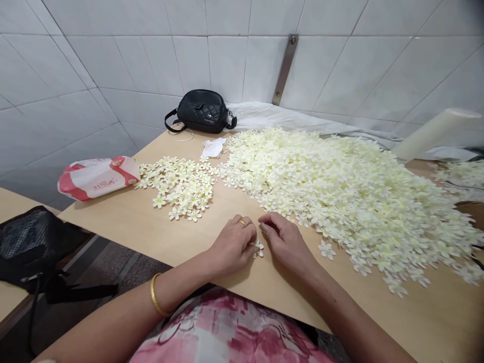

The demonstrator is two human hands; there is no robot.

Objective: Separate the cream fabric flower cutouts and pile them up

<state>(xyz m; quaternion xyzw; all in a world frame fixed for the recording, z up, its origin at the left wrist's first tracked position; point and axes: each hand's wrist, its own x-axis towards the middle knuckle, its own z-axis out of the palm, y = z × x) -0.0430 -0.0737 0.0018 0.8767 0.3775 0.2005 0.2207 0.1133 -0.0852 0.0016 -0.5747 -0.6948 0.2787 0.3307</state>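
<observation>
My left hand (235,245), with a ring and a gold bangle, rests low over the table's near edge. Its fingers are closed on a small white artificial flower (259,248), whose petals stick out past the fingertips. Just to the right, my right hand (286,241) has thumb and forefinger pinched together; whatever is between them is too small to make out. A large heap of pale yellow-white flowers (325,176) spreads beyond and right of my hands. A smaller, flatter pile of yellow-centred flowers (185,186) lies to the left. One loose flower (326,249) sits beside my right wrist.
On the wooden table (132,222) are a red-and-white paper bag (99,178), a black handbag (201,111) and a crumpled tissue (214,147). White sheeting (260,115) and a pale roll (434,135) lie along the tiled wall. A black bag (36,247) rests on a surface at left.
</observation>
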